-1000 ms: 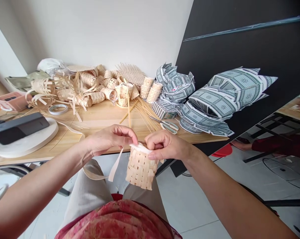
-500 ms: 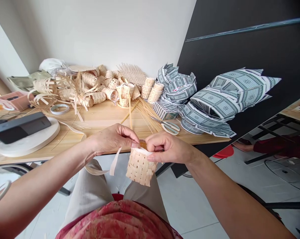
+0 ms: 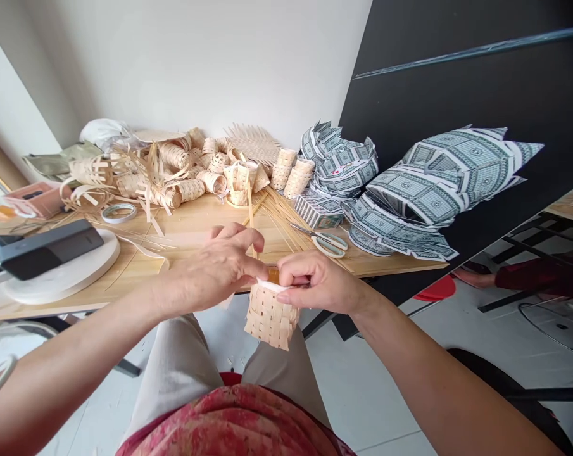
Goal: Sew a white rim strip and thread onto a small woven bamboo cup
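A small woven basket (image 3: 271, 318) hangs at the near edge of the wooden counter (image 3: 195, 221), above the person's lap. Its wall is flat, pale, wood-like strips crossed over and under, with small gaps between them and an uneven bottom edge; a smooth white band (image 3: 273, 286) runs along the rim. The right hand (image 3: 321, 282) grips the rim, its fingers curled tight and the thumb pressed on the outside. The left hand (image 3: 210, 266) is loosely open at the other side, thumb at the band and the other fingers raised. The hands hide parts of the rim.

Behind, the counter carries a heap of rounded woven baskets (image 3: 172, 168) with loose, curling ends, and two slim woven cylinders (image 3: 298, 178) standing upright. Thin, straight strips (image 3: 279, 218) fan out near the open scissors (image 3: 330, 244). Spiky, patterned folded-card shapes (image 3: 419, 190) crowd the right end, against a smooth black panel (image 3: 457, 69). To the left lie a roll of tape (image 3: 119, 213) and a dark, boxy device (image 3: 51, 249) on a round white slab (image 3: 96, 263).
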A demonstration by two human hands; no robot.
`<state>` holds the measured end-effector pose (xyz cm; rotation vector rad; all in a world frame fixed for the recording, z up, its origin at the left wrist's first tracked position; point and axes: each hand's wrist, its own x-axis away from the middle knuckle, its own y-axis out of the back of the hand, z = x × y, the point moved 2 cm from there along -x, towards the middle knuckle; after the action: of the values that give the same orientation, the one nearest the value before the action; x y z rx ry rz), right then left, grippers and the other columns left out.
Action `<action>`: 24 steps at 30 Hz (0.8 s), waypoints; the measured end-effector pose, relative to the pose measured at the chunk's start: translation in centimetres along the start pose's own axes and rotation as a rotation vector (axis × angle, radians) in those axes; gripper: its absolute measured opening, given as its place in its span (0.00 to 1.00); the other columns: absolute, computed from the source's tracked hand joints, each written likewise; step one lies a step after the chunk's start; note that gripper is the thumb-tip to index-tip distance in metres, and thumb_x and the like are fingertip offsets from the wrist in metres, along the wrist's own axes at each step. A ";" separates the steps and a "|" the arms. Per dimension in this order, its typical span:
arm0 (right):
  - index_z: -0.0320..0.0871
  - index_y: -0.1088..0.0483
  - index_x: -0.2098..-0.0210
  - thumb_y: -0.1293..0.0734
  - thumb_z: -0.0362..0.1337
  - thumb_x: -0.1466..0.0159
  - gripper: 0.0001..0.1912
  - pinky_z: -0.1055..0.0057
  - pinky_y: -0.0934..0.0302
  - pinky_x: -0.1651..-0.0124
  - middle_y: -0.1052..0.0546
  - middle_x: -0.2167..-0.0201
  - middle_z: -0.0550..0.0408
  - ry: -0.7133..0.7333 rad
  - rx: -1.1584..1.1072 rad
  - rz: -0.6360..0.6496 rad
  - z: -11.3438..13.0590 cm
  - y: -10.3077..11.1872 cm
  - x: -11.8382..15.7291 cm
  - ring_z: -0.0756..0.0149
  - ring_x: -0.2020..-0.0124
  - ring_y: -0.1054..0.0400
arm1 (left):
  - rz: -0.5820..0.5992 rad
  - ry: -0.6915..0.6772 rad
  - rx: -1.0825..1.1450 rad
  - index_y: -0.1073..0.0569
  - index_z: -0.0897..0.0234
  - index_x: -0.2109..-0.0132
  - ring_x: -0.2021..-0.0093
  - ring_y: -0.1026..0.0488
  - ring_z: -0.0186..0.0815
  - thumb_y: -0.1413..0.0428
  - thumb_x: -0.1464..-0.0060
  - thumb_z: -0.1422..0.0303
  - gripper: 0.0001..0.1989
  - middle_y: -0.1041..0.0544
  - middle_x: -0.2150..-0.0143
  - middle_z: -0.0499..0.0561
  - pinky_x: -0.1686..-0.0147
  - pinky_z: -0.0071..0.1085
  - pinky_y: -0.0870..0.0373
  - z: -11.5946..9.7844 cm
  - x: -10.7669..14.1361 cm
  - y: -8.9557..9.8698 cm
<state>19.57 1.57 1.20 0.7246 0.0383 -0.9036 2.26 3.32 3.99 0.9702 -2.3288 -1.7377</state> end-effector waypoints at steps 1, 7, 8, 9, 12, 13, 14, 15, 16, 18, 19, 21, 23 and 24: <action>0.40 0.46 0.85 0.35 0.31 0.48 0.15 0.75 0.61 0.79 0.49 0.84 0.65 0.005 -0.004 0.002 0.0 0.0 0.0 0.78 0.81 0.55 | 0.030 -0.018 0.035 0.24 0.59 0.70 0.57 0.38 0.35 0.48 0.48 0.73 0.09 0.34 0.58 0.50 0.56 0.35 0.41 -0.2 0.0 0.0; 0.39 0.41 0.86 0.33 0.33 0.49 0.14 0.76 0.59 0.79 0.47 0.83 0.65 0.025 -0.108 0.011 0.0 0.1 -0.1 0.79 0.82 0.54 | 0.349 0.132 0.651 0.31 0.66 0.62 0.79 0.41 0.24 0.51 0.47 0.71 0.06 0.36 0.75 0.44 0.79 0.21 0.43 0.8 0.4 -0.9; 0.39 0.41 0.86 0.33 0.33 0.49 0.14 0.76 0.59 0.79 0.47 0.83 0.65 0.020 -0.138 0.011 0.0 0.1 -0.2 0.79 0.82 0.54 | 0.377 0.168 0.748 0.33 0.66 0.61 0.82 0.43 0.23 0.52 0.46 0.69 0.07 0.39 0.78 0.42 0.81 0.21 0.46 1.1 0.5 -1.1; 0.39 0.40 0.85 0.33 0.34 0.49 0.14 0.76 0.59 0.80 0.47 0.83 0.65 0.015 -0.169 0.009 -0.1 0.2 -0.2 0.79 0.82 0.53 | 0.381 0.184 0.827 0.34 0.66 0.60 0.83 0.45 0.23 0.52 0.45 0.67 0.08 0.42 0.79 0.41 0.82 0.20 0.47 1.3 0.6 -1.4; 0.39 0.40 0.84 0.32 0.35 0.49 0.14 0.77 0.58 0.80 0.46 0.83 0.65 0.005 -0.202 0.014 -0.5 0.4 -0.5 0.79 0.82 0.52 | 0.294 0.179 0.933 0.34 0.66 0.60 0.81 0.44 0.23 0.52 0.44 0.66 0.09 0.41 0.79 0.41 0.80 0.21 0.46 1.7 0.8 -1.9; 0.39 0.40 0.84 0.32 0.35 0.49 0.14 0.77 0.58 0.79 0.45 0.83 0.65 0.006 -0.184 0.020 -0.6 0.5 -0.6 0.79 0.82 0.52 | 0.264 0.185 0.931 0.34 0.66 0.61 0.80 0.44 0.23 0.52 0.45 0.66 0.08 0.41 0.79 0.42 0.80 0.21 0.45 1.7 0.8 -1.9; 0.38 0.39 0.84 0.32 0.35 0.49 0.13 0.77 0.58 0.79 0.45 0.83 0.64 0.008 -0.161 0.030 -0.6 0.6 -0.7 0.79 0.81 0.52 | 0.242 0.196 0.918 0.34 0.66 0.61 0.80 0.43 0.24 0.52 0.45 0.66 0.08 0.40 0.79 0.42 0.79 0.21 0.44 1.7 0.8 -2.0; 0.38 0.38 0.83 0.32 0.36 0.49 0.13 0.77 0.57 0.79 0.45 0.82 0.64 0.006 -0.137 0.037 -0.7 0.7 -0.7 0.79 0.81 0.52 | 0.224 0.209 0.899 0.34 0.66 0.62 0.80 0.43 0.24 0.51 0.45 0.67 0.07 0.41 0.79 0.41 0.79 0.22 0.44 1.7 0.8 -2.1; 0.38 0.36 0.82 0.31 0.37 0.49 0.12 0.77 0.57 0.79 0.46 0.82 0.65 -0.002 -0.116 0.039 -0.8 0.8 -0.8 0.79 0.80 0.52 | 0.212 0.222 0.883 0.34 0.66 0.63 0.81 0.44 0.24 0.51 0.46 0.67 0.07 0.41 0.80 0.41 0.79 0.22 0.44 1.6 0.8 -2.1; 0.38 0.33 0.78 0.31 0.39 0.49 0.11 0.77 0.58 0.79 0.45 0.82 0.65 -0.034 -0.102 0.023 -0.9 0.9 -0.9 0.78 0.80 0.52 | 0.190 0.247 0.867 0.33 0.66 0.64 0.81 0.44 0.24 0.51 0.46 0.66 0.07 0.42 0.81 0.40 0.79 0.22 0.45 1.6 0.7 -2.1; 0.38 0.33 0.77 0.32 0.40 0.48 0.11 0.78 0.57 0.79 0.45 0.82 0.64 -0.047 -0.102 0.011 -1.0 1.0 -0.9 0.78 0.81 0.52 | 0.179 0.258 0.870 0.33 0.66 0.64 0.81 0.45 0.24 0.51 0.46 0.66 0.07 0.42 0.81 0.40 0.80 0.22 0.46 1.6 0.7 -2.1; 0.38 0.34 0.78 0.34 0.40 0.46 0.11 0.78 0.56 0.79 0.43 0.81 0.63 -0.041 -0.095 -0.016 -1.1 1.0 -0.9 0.78 0.81 0.50 | 0.143 0.278 0.895 0.33 0.65 0.61 0.81 0.45 0.24 0.50 0.47 0.67 0.07 0.40 0.79 0.41 0.80 0.22 0.46 1.6 0.6 -2.1; 0.38 0.34 0.80 0.34 0.37 0.46 0.11 0.78 0.55 0.79 0.42 0.82 0.63 0.004 -0.081 -0.031 -1.1 1.0 -0.9 0.78 0.81 0.49 | 0.108 0.279 0.928 0.33 0.63 0.58 0.80 0.44 0.23 0.48 0.49 0.69 0.10 0.37 0.74 0.44 0.80 0.22 0.46 1.6 0.5 -2.2; 0.38 0.34 0.81 0.34 0.36 0.47 0.10 0.78 0.55 0.79 0.42 0.82 0.63 0.027 -0.070 -0.034 -1.2 1.0 -0.8 0.78 0.81 0.49 | 0.098 0.279 0.942 0.33 0.63 0.57 0.79 0.43 0.24 0.48 0.49 0.69 0.11 0.35 0.72 0.45 0.79 0.22 0.46 1.6 0.5 -2.2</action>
<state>20.04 3.25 1.12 0.6725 0.1060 -0.9204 2.17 4.01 1.32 1.0436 -2.9007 -0.3461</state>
